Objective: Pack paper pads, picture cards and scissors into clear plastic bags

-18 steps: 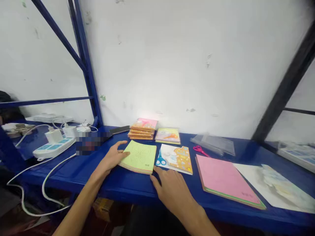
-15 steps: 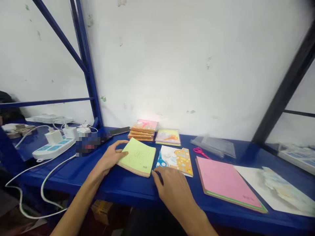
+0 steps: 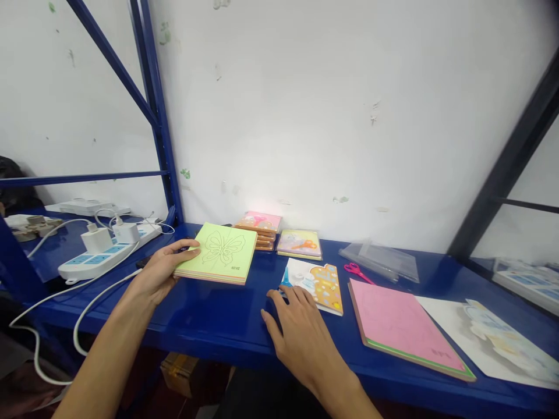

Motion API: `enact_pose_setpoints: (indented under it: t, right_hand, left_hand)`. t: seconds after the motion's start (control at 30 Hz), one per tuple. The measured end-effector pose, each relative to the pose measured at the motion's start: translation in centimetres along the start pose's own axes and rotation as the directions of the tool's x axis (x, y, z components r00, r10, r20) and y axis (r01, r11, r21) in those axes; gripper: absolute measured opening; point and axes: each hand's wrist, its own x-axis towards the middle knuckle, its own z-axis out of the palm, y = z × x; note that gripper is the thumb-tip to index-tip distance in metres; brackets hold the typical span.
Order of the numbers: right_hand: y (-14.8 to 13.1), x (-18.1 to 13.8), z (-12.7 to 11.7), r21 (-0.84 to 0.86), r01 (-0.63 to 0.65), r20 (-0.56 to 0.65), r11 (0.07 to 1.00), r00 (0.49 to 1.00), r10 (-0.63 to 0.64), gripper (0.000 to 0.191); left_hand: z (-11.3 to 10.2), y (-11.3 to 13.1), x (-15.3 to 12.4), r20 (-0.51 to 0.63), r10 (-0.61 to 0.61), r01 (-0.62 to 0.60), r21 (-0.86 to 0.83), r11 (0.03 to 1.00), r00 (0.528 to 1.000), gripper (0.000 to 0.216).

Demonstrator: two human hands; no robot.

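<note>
A scuffed white wall point(image 3: 279, 116) is rising behind the blue table point(image 3: 222, 317) where we are working. With our left hand point(image 3: 161, 267) we are holding a square stack of yellow-green paper point(image 3: 218, 256) by its left edge, the thumb resting on the butterfly-printed top sheet. The stack is sitting in front of the wrapped packets point(image 3: 262, 224), left of the orange-and-white card point(image 3: 326, 285). Our right hand point(image 3: 303, 331) is reaching over that card's near left corner, its fingers loosely curving and its thumb standing apart; they are partly covering the blue scissors point(image 3: 285, 276), and we cannot quite tell whether they are touching them. Farther right, the pink paper stack point(image 3: 406, 326) is lying near the pink scissors point(image 3: 358, 272). For good handling, we are probably needing a firm, even pinch through every layer, so that no sheets are fanning out, and a level wrist, so that the free right side is not sagging
</note>
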Motion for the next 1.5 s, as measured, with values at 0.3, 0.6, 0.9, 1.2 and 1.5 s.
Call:
enact_pose_setpoints:
  t: [0.3, 0.6, 0.9, 1.2, 1.5]
  right_hand:
    - [0.2, 0.1, -0.2, 0.161, 0.168, 0.017, 0.973, 0.985, -0.173, 0.038]
    - [1.6, 1.4, -2.6, 0.956, -0.231, 0.185, 0.180, 0.953, 0.242, 0.062]
    - [5.9, 0.3, -6.8, 0.851, -0.180, 0.153, 0.494, 0.984, 0.095, 0.041]
    - [5.4, 0.6, -6.3, 0.919, -0.174, 0.130, 0.355, 0.981, 0.144, 0.041]
    - [5.7, 0.3, -7.0, 0.778, -0.187, 0.115, 0.599, 0.981, 0.158, 0.049]
  left_hand:
    - [1.8, -1.1, -0.1, 0.056, 0.018, -0.017, -0.015, 1.000, 0.998, 0.045]
    - [6.6, -1.5, -3.9, 0.184, 0.102, -0.071, -0.170, 0.983, 0.978, 0.061]
    - [8.7, -3.1, -5.4, 0.531, 0.311, -0.307, -0.100, 0.947, 0.788, 0.052]
    - [10.4, -4.7, -6.5, 0.562, 0.172, -0.145, -0.093, 0.985, 0.809, 0.055]
    - [10.9, -5.9, -6.5, 0.542, 0.140, -0.164, -0.003, 0.986, 0.829, 0.046]
